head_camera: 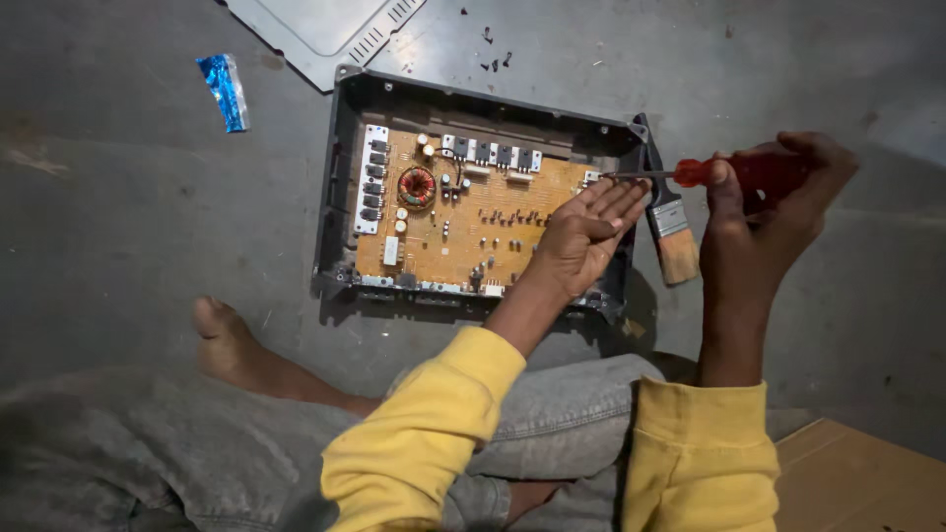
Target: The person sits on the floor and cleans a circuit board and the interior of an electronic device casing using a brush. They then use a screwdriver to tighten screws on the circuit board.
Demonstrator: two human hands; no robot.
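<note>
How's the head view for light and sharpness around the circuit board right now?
Head view: dim, even light, darker toward the corners; circuit board sharp and free of glare; blue foil wrapper glints; right hand on the red screwdriver slightly soft; left hand casts only faint shadow.

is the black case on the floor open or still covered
Open. The black case has no lid on it: the orange circuit board inside shows fully, and a grey metal cover panel lies apart on the floor beyond it.
</note>
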